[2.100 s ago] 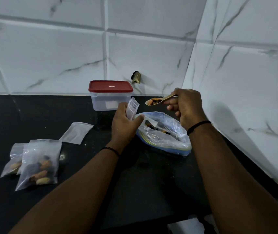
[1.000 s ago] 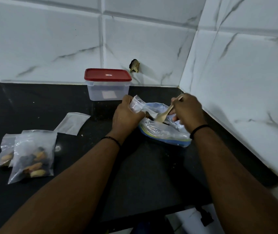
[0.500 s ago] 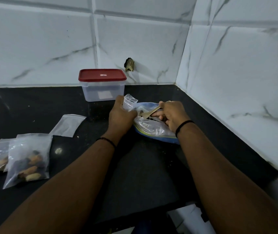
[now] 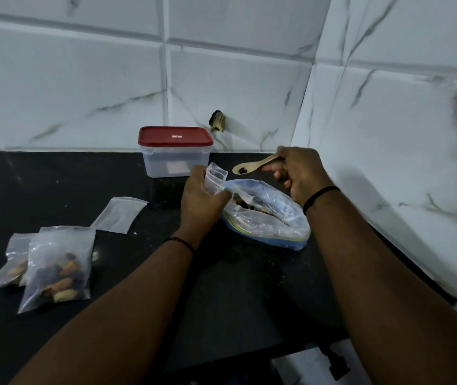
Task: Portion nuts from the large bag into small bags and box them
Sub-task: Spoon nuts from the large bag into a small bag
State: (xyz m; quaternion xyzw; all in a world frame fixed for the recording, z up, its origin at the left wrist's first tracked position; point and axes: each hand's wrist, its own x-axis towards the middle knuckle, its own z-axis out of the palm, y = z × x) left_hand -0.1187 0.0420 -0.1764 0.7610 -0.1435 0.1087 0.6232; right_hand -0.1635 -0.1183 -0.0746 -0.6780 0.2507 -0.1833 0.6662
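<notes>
Now, from the head view, the only one given: the left hand (image 4: 201, 200) grips a small bag (image 4: 216, 180) upright, its open mouth facing up and a little toward the right hand. The right hand (image 4: 301, 173) grasps the handle of a wooden spoon (image 4: 255, 166), whose long axis runs nearly level from that hand leftward, the bowl end nearest the small bag. A couple of dark pieces sit in the bowl. The bowl hangs just beside the bag's mouth, slightly above and to its right, not touching. So the coming move, as I judge it, turns on that short gap: the spoon must travel left and tip over the mouth, and the right hand is the one to carry it, while the left holds the opening steady.

Below and between both hands lies the large bag (image 4: 266, 215) on the dark surface (image 4: 235, 295), nuts showing inside. Two filled bags (image 4: 55, 266) lie well left of the left hand, an empty bag (image 4: 119, 213) nearer it. Beyond the left hand stands the box (image 4: 175, 152), red lid on.
</notes>
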